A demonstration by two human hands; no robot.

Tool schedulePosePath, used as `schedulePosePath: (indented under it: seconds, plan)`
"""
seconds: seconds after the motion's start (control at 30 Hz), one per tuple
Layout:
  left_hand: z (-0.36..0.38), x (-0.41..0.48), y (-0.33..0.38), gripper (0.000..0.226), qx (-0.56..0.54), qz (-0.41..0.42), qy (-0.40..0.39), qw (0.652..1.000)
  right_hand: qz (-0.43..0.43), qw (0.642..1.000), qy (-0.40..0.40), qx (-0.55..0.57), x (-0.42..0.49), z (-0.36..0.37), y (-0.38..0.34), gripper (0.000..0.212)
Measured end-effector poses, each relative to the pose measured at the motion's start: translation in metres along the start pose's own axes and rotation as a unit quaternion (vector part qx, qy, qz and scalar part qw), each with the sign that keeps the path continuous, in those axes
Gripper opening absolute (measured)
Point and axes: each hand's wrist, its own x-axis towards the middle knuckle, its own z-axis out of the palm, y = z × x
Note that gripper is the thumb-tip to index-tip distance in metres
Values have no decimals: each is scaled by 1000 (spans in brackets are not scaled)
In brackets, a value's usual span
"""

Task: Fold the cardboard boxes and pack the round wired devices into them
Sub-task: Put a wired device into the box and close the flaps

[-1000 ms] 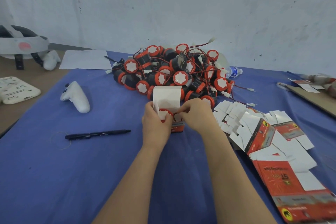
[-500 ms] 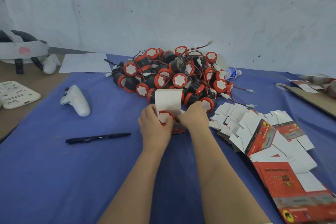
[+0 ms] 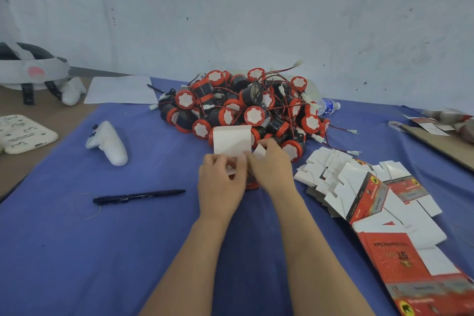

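Box point(image 3: 252, 184) gripped between left hand point(image 3: 220, 185) and right hand point(image 3: 272, 169), fingers curled round it; lid flap point(image 3: 232, 140) upright beyond both.

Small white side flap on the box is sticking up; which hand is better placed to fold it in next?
Right. The right hand holds the box with fingertips right at the small side flap. The left hand grips the opposite side, away from that flap.
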Motion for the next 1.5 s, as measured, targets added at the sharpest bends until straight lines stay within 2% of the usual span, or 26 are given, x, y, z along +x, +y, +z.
schedulePosePath:
  seconds: [0.13,0.27,0.33,0.37,0.43,0.5,0.53,0.6,0.67,0.73,0.77,0.9,1.0,1.07,1.27,1.5]
  plan:
    - [-1,4,-1,18,-13,-27,-8,1000,-55,995,-61,61,-8,-11,7,35]
    - [-3,4,0,54,-88,-63,7,994,-39,986,-139,86,-12,-9,21,29]
    - [-6,7,0,68,-143,-78,-9,987,-30,985,-132,106,-10,-5,25,31]
    - [-8,8,-1,67,-172,-83,-22,981,-18,985,-117,123,-10,-2,27,35]
    - [-12,10,-3,49,-201,-89,-42,975,9,981,-92,172,-10,2,27,57]
    - [-13,10,-2,39,-195,-94,-53,975,-20,979,-79,187,-12,2,27,78]
    - [-13,9,-3,38,-197,-98,-56,974,-50,982,-79,167,-13,2,28,78]
    - [-13,9,-4,36,-218,-107,-55,969,-107,984,-110,88,-12,0,30,63]
    - [-13,9,-4,35,-250,-112,-58,960,-111,977,-178,50,-12,-4,34,51]
    - [-14,9,-4,34,-259,-113,-75,956,-67,964,-232,115,-14,-9,34,50]
    - [-13,9,-3,34,-257,-113,-79,956,-52,958,-235,158,-16,-10,35,51]
    - [-13,10,-4,26,-273,-124,-84,950,-60,960,-200,184,-17,-11,36,46]
    - [-11,5,-6,17,-178,-38,-108,977,-53,955,-209,205,-16,-10,36,40]
    - [-9,5,-8,18,-129,8,-115,985,-45,954,-209,211,-17,-11,36,38]
    - [-6,4,-10,31,-48,42,-115,991,-68,965,-138,214,-17,-7,42,25]
    - [-6,3,-8,40,-67,25,-97,993,-43,968,-94,227,-16,-3,41,17]
